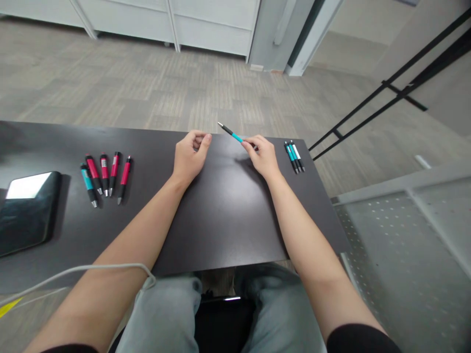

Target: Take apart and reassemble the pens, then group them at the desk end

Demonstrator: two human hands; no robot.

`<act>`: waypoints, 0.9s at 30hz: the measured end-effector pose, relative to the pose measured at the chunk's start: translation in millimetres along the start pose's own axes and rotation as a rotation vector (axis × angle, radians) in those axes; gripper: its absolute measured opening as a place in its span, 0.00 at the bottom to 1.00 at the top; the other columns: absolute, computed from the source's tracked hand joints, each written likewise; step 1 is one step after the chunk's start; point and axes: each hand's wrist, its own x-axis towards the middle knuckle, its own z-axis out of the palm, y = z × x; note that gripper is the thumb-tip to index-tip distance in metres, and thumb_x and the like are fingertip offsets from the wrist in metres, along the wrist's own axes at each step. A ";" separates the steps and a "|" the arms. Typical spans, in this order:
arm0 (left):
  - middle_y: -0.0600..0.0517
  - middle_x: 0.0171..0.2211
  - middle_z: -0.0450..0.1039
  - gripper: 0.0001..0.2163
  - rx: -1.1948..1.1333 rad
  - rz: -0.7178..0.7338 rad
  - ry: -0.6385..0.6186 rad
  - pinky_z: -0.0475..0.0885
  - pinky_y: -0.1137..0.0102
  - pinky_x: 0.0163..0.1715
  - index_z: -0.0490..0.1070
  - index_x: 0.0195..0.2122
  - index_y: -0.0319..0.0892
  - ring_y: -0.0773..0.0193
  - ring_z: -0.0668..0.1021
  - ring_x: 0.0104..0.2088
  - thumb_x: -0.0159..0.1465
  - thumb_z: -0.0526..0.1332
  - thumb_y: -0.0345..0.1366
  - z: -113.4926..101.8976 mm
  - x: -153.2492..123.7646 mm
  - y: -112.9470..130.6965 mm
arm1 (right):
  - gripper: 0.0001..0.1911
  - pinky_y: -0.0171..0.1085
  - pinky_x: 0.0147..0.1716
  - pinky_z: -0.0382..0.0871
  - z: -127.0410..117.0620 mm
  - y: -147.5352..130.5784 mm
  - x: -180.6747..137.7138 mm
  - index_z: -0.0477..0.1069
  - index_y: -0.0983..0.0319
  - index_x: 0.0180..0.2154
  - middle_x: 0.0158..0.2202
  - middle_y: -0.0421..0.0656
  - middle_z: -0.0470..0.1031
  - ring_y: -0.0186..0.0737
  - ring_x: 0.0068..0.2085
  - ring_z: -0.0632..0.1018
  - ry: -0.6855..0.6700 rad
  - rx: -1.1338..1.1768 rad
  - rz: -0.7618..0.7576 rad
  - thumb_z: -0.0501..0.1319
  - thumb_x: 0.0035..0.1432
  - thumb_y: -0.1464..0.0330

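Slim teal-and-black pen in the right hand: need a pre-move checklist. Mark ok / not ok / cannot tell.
1. Grip: right hand pinches the slim teal-and-black pen by its teal end; ok.
2. Pen tip: silver, exposed, angled away from the right hand; ok.
3. Left hand free: fingers curled, no pen visible, palm interior hidden; cannot tell.
4. Right-end group all one colour scheme: three teal-and-black pens with silver tips side by side; ok.
5. Left-side group all one colour: four red-and-black pens plus one teal-and-black pen with a silver tip; not ok.
6. Thin white cable off the left forearm: it crosses it in view, contact unclear; cannot tell.
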 end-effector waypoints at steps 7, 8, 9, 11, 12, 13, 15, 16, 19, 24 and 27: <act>0.53 0.32 0.83 0.07 0.028 -0.046 -0.057 0.75 0.67 0.38 0.80 0.40 0.46 0.60 0.80 0.32 0.75 0.69 0.42 -0.7 -1.1 -0.3 | 0.19 0.45 0.56 0.80 -13.0 6.7 1.6 0.86 0.55 0.49 0.48 0.46 0.89 0.49 0.51 0.86 0.133 0.110 0.192 0.66 0.81 0.49; 0.53 0.32 0.83 0.07 0.032 -0.051 -0.067 0.75 0.67 0.39 0.80 0.40 0.46 0.60 0.80 0.32 0.75 0.69 0.42 -0.6 -1.2 -0.6 | 0.19 0.45 0.56 0.80 -15.9 8.4 2.7 0.86 0.55 0.50 0.49 0.46 0.89 0.49 0.52 0.86 0.169 0.134 0.209 0.67 0.80 0.48; 0.53 0.32 0.83 0.07 0.033 -0.054 -0.075 0.75 0.67 0.39 0.80 0.40 0.46 0.60 0.80 0.32 0.74 0.68 0.42 -0.4 -1.3 -0.8 | 0.20 0.45 0.56 0.80 -19.0 10.3 4.2 0.85 0.56 0.51 0.49 0.46 0.88 0.48 0.53 0.86 0.208 0.159 0.227 0.69 0.78 0.47; 0.53 0.32 0.84 0.07 0.029 -0.060 -0.080 0.75 0.67 0.38 0.81 0.41 0.46 0.60 0.80 0.32 0.74 0.68 0.43 -0.2 -1.3 -1.0 | 0.20 0.44 0.55 0.81 -26.3 14.2 7.5 0.85 0.56 0.50 0.47 0.46 0.87 0.47 0.51 0.86 0.294 0.212 0.272 0.72 0.75 0.46; 0.53 0.32 0.84 0.07 0.026 -0.063 -0.082 0.74 0.67 0.38 0.81 0.41 0.46 0.60 0.80 0.32 0.74 0.68 0.43 0.0 -1.2 -1.0 | 0.21 0.43 0.53 0.81 -30.3 16.2 9.3 0.84 0.56 0.50 0.46 0.45 0.86 0.46 0.50 0.85 0.337 0.240 0.299 0.74 0.73 0.46; 0.53 0.32 0.84 0.07 0.024 -0.068 -0.083 0.74 0.67 0.38 0.81 0.41 0.46 0.60 0.81 0.32 0.74 0.68 0.43 0.1 -1.0 -1.1 | 0.21 0.42 0.50 0.81 -34.5 18.3 10.9 0.84 0.56 0.48 0.44 0.44 0.85 0.45 0.48 0.85 0.381 0.268 0.325 0.75 0.71 0.46; 0.53 0.32 0.84 0.07 0.025 -0.080 -0.087 0.74 0.66 0.38 0.81 0.41 0.47 0.59 0.81 0.33 0.74 0.68 0.43 0.4 -0.6 -1.4 | 0.22 0.39 0.43 0.79 -43.4 22.7 13.8 0.83 0.55 0.46 0.41 0.41 0.81 0.42 0.43 0.83 0.468 0.327 0.361 0.77 0.69 0.45; 0.53 0.32 0.84 0.07 0.026 -0.083 -0.090 0.74 0.66 0.38 0.81 0.41 0.47 0.59 0.81 0.33 0.74 0.68 0.43 0.6 -0.4 -1.8 | 0.22 0.38 0.39 0.77 -48.1 25.0 14.9 0.83 0.54 0.45 0.38 0.40 0.79 0.41 0.40 0.81 0.506 0.350 0.371 0.77 0.68 0.44; 0.53 0.32 0.84 0.08 0.023 -0.082 -0.093 0.75 0.66 0.39 0.81 0.41 0.47 0.58 0.82 0.33 0.74 0.68 0.44 0.8 -0.2 -3.1 | 0.26 0.38 0.33 0.71 -62.4 32.0 16.7 0.80 0.53 0.42 0.32 0.36 0.70 0.39 0.33 0.74 0.583 0.379 0.363 0.75 0.67 0.39; 0.53 0.33 0.85 0.09 0.017 -0.094 -0.102 0.77 0.67 0.42 0.81 0.41 0.48 0.59 0.83 0.34 0.75 0.68 0.45 0.1 -0.7 -2.3 | 0.31 0.38 0.36 0.71 -78.1 38.3 11.3 0.72 0.54 0.37 0.33 0.36 0.70 0.39 0.35 0.76 0.604 0.263 0.305 0.76 0.65 0.36; 0.53 0.33 0.85 0.09 0.020 -0.102 -0.107 0.77 0.67 0.41 0.81 0.41 0.48 0.59 0.84 0.35 0.75 0.68 0.46 0.0 -0.5 -2.0 | 0.31 0.39 0.40 0.72 -77.9 35.9 3.7 0.70 0.54 0.37 0.33 0.35 0.72 0.39 0.37 0.77 0.529 0.123 0.314 0.77 0.65 0.37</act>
